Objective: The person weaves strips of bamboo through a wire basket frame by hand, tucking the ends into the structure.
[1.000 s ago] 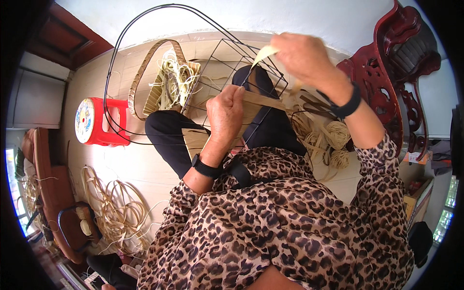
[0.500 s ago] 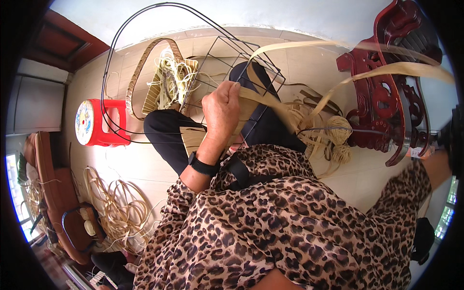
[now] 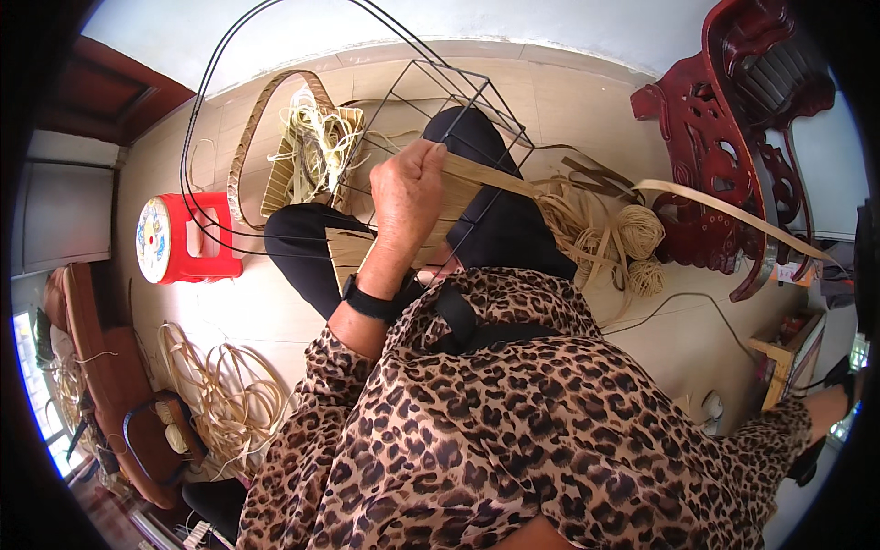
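My left hand (image 3: 408, 188), with a black watch on its wrist, is closed in a fist at a black wire basket frame (image 3: 431, 78) over my lap. A flat tan weaving strip (image 3: 490, 174) comes out beside its thumb and runs right across the frame's wires. Tan woven strips (image 3: 348, 249) cover part of the frame near my knees. My right arm (image 3: 820, 412) stretches far out to the right; its hand is at the dark rim and its fingers are hidden. A length of tan strip (image 3: 733, 215) hangs in the air on that side.
Behind the frame stands a woven basket (image 3: 275, 197) of pale scraps. A red stool (image 3: 202, 238) is at the left, near a heap of loose strips (image 3: 225, 385). Balls of tan cord (image 3: 639, 231) lie right of my knee, before a carved dark-red wooden chair (image 3: 706, 197).
My right arm has swung lower and farther out at the right. The long strip loops there have shrunk to one visible length. My left hand keeps its grip; the view has shifted slightly.
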Motion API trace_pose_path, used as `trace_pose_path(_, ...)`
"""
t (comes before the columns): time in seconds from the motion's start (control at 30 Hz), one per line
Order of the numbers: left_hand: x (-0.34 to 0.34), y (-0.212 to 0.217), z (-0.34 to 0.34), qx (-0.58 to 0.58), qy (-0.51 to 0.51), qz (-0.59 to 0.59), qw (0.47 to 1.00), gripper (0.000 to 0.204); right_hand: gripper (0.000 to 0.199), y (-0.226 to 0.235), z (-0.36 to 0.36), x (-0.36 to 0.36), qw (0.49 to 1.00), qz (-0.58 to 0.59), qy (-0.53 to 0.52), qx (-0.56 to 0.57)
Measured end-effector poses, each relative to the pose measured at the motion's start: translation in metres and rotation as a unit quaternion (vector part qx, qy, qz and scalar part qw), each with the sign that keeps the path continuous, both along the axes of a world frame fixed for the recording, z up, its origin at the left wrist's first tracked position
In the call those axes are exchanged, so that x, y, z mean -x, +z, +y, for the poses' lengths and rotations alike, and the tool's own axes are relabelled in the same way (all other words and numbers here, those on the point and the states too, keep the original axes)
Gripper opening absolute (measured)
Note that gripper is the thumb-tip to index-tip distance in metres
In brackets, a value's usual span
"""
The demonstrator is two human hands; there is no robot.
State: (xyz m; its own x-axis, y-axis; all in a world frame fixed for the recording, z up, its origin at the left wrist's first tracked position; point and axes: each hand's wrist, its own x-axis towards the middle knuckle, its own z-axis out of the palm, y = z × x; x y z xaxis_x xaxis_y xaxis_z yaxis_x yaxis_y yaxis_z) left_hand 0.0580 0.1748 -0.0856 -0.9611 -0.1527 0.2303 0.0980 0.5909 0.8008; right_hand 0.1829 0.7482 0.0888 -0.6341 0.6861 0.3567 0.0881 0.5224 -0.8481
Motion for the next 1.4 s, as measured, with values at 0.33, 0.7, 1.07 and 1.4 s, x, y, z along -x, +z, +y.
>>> trace_pose_path(0.33,0.009,0.016,-0.027,-0.150,-0.022,-0.128,0.980,0.019,0.026,-0.142,-0.206,0.106,0.795,-0.501,0.290,-0.181)
trace_pose_path(0.7,0.010,0.031,-0.050,-0.248,-0.006,-0.065,0.967,0.020,0.025,-0.182,-0.392,0.152,0.832,0.065,0.514,-0.199)
trace_pose_path(1.07,0.013,0.059,-0.071,-0.228,-0.034,-0.148,0.962,0.023,0.019,-0.167,-0.422,0.120,0.821,-0.064,0.564,-0.064)
trace_pose_path(1.4,-0.003,0.058,-0.050,-0.078,-0.094,-0.273,0.954,0.020,0.023,-0.179,-0.387,0.063,0.727,-0.271,0.600,0.195)
